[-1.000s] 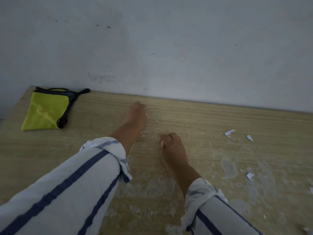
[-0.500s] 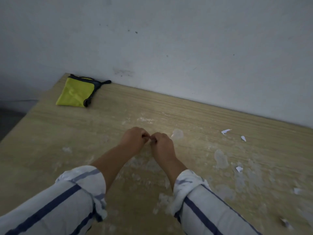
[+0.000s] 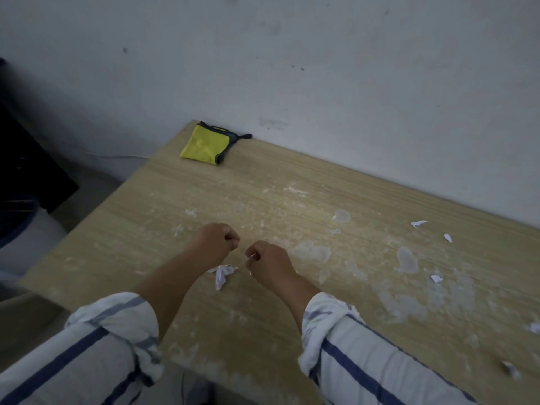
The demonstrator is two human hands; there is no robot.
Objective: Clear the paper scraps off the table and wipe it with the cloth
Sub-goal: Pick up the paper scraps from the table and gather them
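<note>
Paper scraps: I count one crumpled white cluster [image 3: 222, 273] lying on the counter [image 3: 263, 182] between my two forearms, just below the hands. Further scraps sit well to the right: a pair [image 3: 419, 223] [image 3: 447, 237] near the back edge, one [image 3: 436, 278] nearer me, and two [image 3: 535, 327] [image 3: 510, 369] at the right margin, blurred.

Right hand [image 3: 270, 260]: fingers curled shut, pinching a small white paper bit [image 3: 252, 257] at the tips.

Left hand [image 3: 217, 241]: closed in a fist, just beside the right hand, apart from it. I cannot tell whether it holds anything.

Cloth [image 3: 206, 144]: yellow with dark trim, folded, at the far left corner of the counter near the wall [image 3: 321, 68], well apart from both hands.

Counter surface: light wood grain, covered in pale smears and blotches, densest to the right.

Sleeves [image 3: 350, 346]: white with blue stripes, rolled at the forearm on both sides.
</note>
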